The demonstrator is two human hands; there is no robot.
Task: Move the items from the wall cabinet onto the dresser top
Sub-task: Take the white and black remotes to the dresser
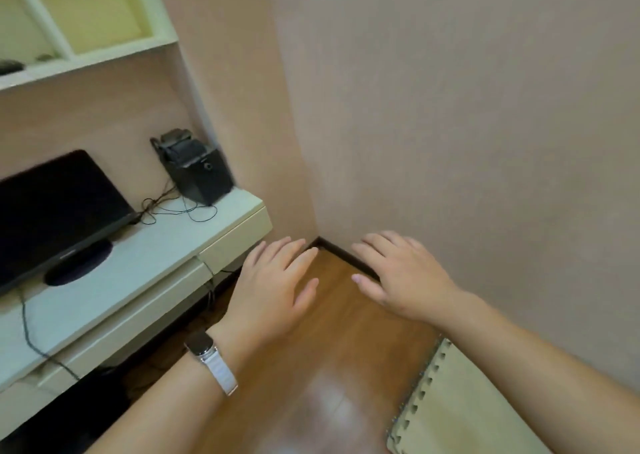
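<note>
At the middle of the head view, both hands hang flat and spread over the wood floor (332, 367), palms down and holding nothing. The left hand (273, 291), with a watch (211, 360) on its wrist, is at about seven o'clock from centre; the right hand (398, 277) sits at about five o'clock, near the dark skirting in the room's corner.

Up at eleven o'clock the wall cabinet (104, 48) shows open compartments. The right one looks bare, while the left one has a couple of small dark items (10, 66) on its floor at the frame edge, too blurred to name.

Toward nine o'clock the dresser top (145, 256) carries a monitor (55, 208), a black box-shaped device (197, 169) and loose cables (173, 208). Which of these, if any, came from the cabinet cannot be told.

Judging by this, the job is unfinished: something is left in the cabinet, and neither hand is reaching for it.

A foam mat (460, 405) lies at five o'clock by the wall.
</note>
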